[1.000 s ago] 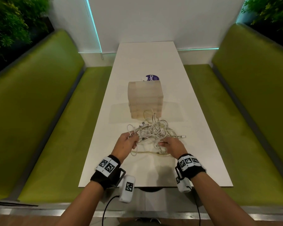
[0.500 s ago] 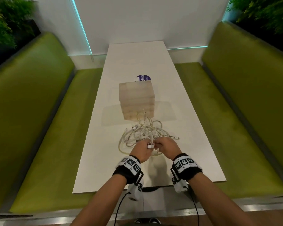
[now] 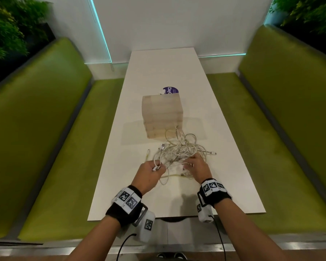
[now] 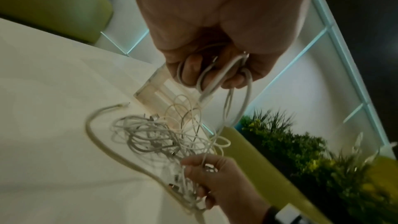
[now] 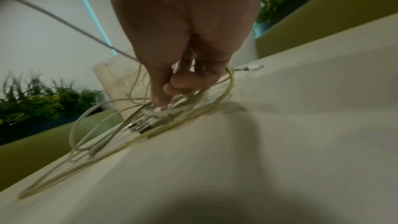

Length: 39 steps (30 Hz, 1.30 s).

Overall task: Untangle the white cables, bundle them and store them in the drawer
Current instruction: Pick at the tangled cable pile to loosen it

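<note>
While the left hand [image 3: 149,175] grips looped strands, the right hand [image 3: 197,167] pinches the white cables [image 3: 179,151] (mid-tabletop, before the drawer box [image 3: 162,114]).

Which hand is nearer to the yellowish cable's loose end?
Left. The left hand sits just right of the yellowish cable's loose end; the right hand lies farther right, beyond the cable tangle.

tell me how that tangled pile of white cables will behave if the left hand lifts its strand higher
Likely floppy: the strand in the left hand droops in slack loops. The white cables interlock, so neighbours would probably drag along. They look thin and light; the right hand gripping strands should anchor them.
</note>
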### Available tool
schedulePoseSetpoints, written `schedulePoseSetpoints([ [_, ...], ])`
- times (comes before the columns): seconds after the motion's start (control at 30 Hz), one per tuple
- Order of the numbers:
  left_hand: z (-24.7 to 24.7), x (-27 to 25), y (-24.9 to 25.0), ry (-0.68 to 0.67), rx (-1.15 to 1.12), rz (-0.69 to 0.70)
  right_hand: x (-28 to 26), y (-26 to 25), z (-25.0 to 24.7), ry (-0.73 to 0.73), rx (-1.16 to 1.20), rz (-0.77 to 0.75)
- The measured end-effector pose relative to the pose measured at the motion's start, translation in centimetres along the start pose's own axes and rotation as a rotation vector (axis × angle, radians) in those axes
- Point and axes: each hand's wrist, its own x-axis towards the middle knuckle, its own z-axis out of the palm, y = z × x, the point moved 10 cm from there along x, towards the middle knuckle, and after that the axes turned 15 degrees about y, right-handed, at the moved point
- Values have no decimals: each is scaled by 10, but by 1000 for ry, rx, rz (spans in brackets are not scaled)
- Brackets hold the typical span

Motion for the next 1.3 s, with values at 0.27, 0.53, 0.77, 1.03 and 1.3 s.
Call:
schedulePoseSetpoints([
  [0.27, 39, 5, -3, -58, 174, 56, -6, -33, 1, -62, -14, -176],
  [0.53, 64, 15, 10, -87, 65, 166, -20, -51, -7, -73, 17, -306],
  [0.77, 44, 12, 27, 14, 11, 256, -10, -36, 3, -112, 75, -173],
  [1.03, 12, 8, 35, 55, -79, 244, 2, -5, 1, -97, -110, -98],
  [1.3, -50, 33, 19, 161, -206, 110, -4, 5, -11, -177, 31, -12],
])
